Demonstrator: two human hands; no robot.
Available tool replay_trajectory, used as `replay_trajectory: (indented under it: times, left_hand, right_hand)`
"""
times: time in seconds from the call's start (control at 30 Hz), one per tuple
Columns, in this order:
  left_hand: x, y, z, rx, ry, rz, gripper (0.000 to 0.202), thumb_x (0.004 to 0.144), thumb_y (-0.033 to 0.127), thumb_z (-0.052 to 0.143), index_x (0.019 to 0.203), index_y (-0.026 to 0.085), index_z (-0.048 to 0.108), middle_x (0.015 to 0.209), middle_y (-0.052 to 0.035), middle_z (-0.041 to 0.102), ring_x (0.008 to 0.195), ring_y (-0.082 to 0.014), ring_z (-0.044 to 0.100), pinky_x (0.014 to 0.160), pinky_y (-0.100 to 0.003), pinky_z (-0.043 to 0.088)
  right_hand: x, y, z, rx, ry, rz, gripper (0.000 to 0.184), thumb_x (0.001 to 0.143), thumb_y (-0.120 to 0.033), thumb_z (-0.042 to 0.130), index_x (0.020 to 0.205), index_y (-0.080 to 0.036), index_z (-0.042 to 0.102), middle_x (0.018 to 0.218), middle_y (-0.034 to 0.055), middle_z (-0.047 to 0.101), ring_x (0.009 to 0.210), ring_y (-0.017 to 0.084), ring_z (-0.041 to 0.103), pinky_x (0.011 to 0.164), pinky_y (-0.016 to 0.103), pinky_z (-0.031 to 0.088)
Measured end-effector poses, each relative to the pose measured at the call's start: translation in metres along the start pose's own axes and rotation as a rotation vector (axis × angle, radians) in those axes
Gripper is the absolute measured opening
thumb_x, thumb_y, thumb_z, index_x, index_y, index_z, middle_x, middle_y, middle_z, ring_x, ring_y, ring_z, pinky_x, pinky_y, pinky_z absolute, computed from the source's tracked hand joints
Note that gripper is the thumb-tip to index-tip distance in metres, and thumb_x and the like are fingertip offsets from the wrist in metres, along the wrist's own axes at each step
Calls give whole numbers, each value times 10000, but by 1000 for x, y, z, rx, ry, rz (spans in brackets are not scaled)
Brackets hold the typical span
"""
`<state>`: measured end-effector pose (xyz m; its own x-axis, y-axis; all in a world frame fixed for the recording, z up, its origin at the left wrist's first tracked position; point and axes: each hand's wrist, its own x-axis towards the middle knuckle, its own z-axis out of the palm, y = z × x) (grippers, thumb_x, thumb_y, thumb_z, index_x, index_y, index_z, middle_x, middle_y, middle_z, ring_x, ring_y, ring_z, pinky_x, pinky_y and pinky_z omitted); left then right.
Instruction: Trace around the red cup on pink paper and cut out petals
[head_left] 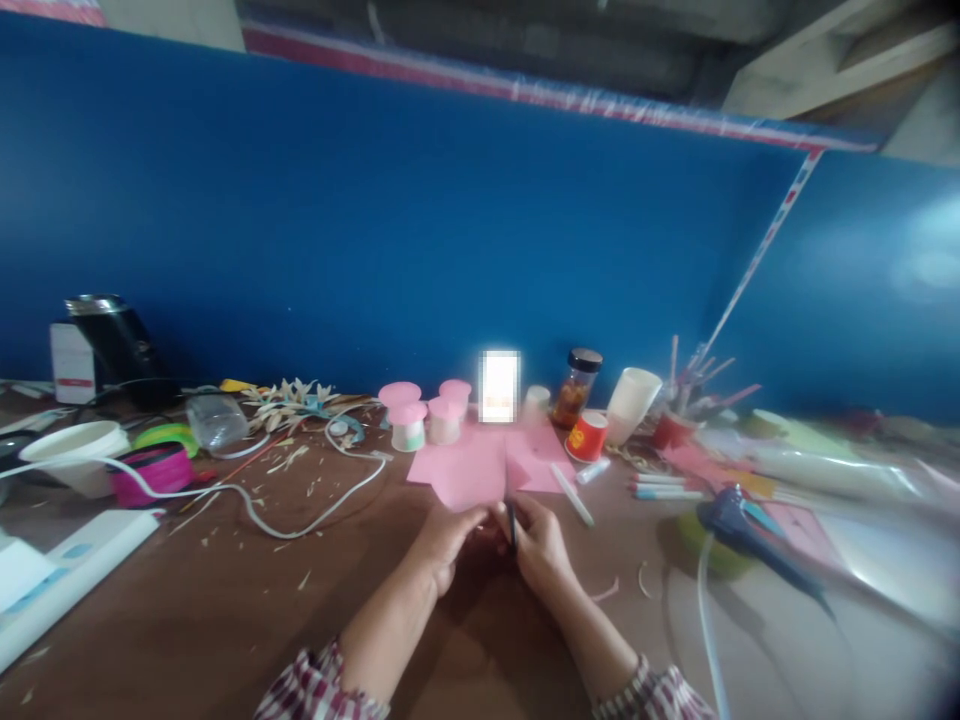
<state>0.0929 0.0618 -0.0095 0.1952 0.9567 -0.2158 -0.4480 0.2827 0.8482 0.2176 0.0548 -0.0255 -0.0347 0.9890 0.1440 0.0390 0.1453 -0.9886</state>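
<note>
My left hand (442, 545) is closed, its thumb and fingers pinching the near edge of a pink paper sheet (469, 465). My right hand (538, 545) is wrapped round a pair of dark-handled scissors (512, 522) at the same edge; the blades are hard to make out. A slit runs up the paper from the scissors. Beyond the sheet, white paper cups topped with pink paper discs (400, 396) stand to the left. A white marker-like stick (573, 495) lies by the paper's right edge.
Behind stand a lit screen (499, 386), a dark-lidded jar (577, 385), a red paper cup (586, 437) and a white cup (634, 400). A glue gun (750, 530) lies right. Left are a white cable (262, 525), a power strip (82, 570) and a pink tape roll (152, 474).
</note>
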Motion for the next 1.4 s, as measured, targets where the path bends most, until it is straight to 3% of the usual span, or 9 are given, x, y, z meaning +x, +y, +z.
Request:
replay_trajectory:
  times: [0.2,0.37,0.57,0.7,0.8,1.0,1.17,1.3,1.4]
  left_hand:
    - [10,2,-10,36,151,116,368,513,260,786,828,101,681,761,-97,702,695,-204,647,628,-295,491]
    - [11,5,-10,135,247,109,262,541,272,768,723,112,666,564,-23,627,506,-114,541,464,-211,374]
    - [4,9,-5,165,200,119,225,607,293,723,726,115,654,498,6,571,422,-83,455,418,-199,310]
    - [3,9,-6,254,160,156,189,619,282,709,702,127,640,425,49,479,364,-55,343,372,-188,238]
    - [4,8,-7,300,115,121,175,630,283,687,654,120,628,425,45,477,353,-43,307,367,-186,219]
    - [3,3,-5,226,106,89,188,627,282,691,581,131,590,397,52,435,369,-54,350,390,-189,264]
    - [3,-9,0,202,110,99,274,660,386,695,656,122,621,429,35,453,407,-80,410,398,-200,310]
    - [4,-15,1,203,129,94,318,641,395,712,773,119,626,516,20,515,419,-88,423,364,-206,321]
    - [5,-16,2,210,157,109,312,635,387,715,762,125,603,533,19,518,417,-91,422,352,-212,327]
  right_hand:
    - [1,4,-2,-3,27,47,327,776,-444,609,860,-129,639,472,-46,499,370,87,466,330,165,328]
    - [4,0,-3,31,99,72,376,763,-497,590,852,-135,641,454,-36,518,362,96,476,317,167,320]
    - [5,-5,-4,179,172,28,389,720,-483,653,927,-155,625,549,-20,580,451,99,518,384,169,371]
    - [8,-8,-7,272,261,74,421,697,-423,703,1012,-167,588,621,-20,595,508,92,527,404,154,353]
    - [11,-10,-11,351,303,88,392,672,-388,726,968,-177,579,646,-23,597,525,91,536,428,161,366]
    - [13,-10,-13,440,336,126,299,630,-338,742,798,-181,552,541,-68,520,457,67,474,414,160,332]
    - [14,-8,-12,431,348,132,291,619,-317,741,786,-178,547,547,-65,520,456,69,474,410,164,323]
    - [14,-9,-11,466,340,81,298,625,-295,737,833,-175,560,558,-71,509,456,64,469,427,172,347]
    - [14,-10,-10,444,339,58,326,624,-290,737,878,-173,570,558,-67,523,452,72,483,430,183,360]
